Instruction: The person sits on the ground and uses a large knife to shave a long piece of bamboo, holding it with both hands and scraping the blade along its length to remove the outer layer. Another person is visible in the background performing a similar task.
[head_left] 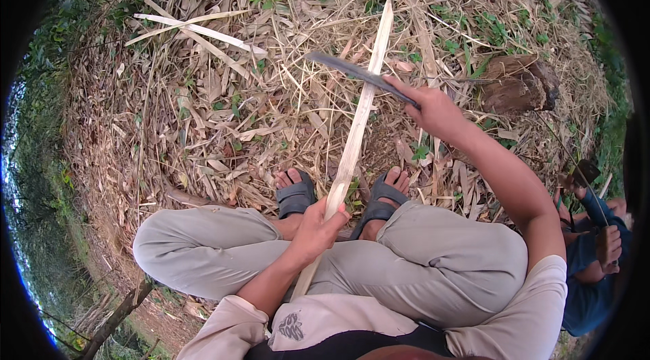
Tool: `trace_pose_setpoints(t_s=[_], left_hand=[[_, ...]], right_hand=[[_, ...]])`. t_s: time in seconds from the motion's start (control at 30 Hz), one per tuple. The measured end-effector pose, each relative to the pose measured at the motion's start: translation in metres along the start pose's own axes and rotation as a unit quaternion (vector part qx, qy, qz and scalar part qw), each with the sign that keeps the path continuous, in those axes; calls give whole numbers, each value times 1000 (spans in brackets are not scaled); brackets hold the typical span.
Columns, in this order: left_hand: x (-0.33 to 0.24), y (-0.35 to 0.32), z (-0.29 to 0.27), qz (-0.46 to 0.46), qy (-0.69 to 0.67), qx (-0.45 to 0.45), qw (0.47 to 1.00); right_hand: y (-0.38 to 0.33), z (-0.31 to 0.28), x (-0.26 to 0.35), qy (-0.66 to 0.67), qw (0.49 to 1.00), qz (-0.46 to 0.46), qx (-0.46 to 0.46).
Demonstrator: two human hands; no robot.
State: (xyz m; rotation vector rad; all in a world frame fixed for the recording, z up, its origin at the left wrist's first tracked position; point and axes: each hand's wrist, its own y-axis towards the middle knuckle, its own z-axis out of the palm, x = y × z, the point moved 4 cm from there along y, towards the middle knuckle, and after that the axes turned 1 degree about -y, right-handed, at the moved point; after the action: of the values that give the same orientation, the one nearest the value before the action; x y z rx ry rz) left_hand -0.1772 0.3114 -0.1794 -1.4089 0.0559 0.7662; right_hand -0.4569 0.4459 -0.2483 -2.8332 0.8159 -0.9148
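A long, pale split strip of wood or bamboo [353,138] slants up and away from my lap, its far end tapering to a point. My left hand [319,228] is wrapped round its lower part, between my knees. In my right hand [433,108] is a dark-bladed machete [345,67], gripped by its handle, which my fingers mostly hide. The blade lies across the upper part of the strip, its tip toward the left. Whether the edge bites into the wood, I cannot tell.
Several pale split strips [203,29] lie crossed on the leaf litter at the far left. A brown log stump [518,83] sits at the right. Another person in blue [592,272] crouches at the right edge. My sandalled feet [296,195] flank the strip. A branch [122,312] rises at lower left.
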Motion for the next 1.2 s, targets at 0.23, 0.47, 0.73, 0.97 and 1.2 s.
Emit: trace_pose_setpoints(t_s=[0.23, 0.47, 0.73, 0.97, 1.2], left_hand=[[0, 8, -9, -7, -36, -14, 999], [9, 5, -2, 61, 73, -34, 995], [4, 13, -7, -1, 10, -20, 1000], [17, 14, -2, 84, 140, -39, 986], [18, 21, -4, 26, 93, -39, 995]], right_hand=[[0, -7, 27, 13, 1000, -21, -10], [-8, 2, 30, 7, 999, -31, 32], [-10, 1, 52, 65, 994, -63, 52], [-1, -10, -10, -27, 997, 56, 41], [-9, 3, 43, 13, 996, -20, 91]])
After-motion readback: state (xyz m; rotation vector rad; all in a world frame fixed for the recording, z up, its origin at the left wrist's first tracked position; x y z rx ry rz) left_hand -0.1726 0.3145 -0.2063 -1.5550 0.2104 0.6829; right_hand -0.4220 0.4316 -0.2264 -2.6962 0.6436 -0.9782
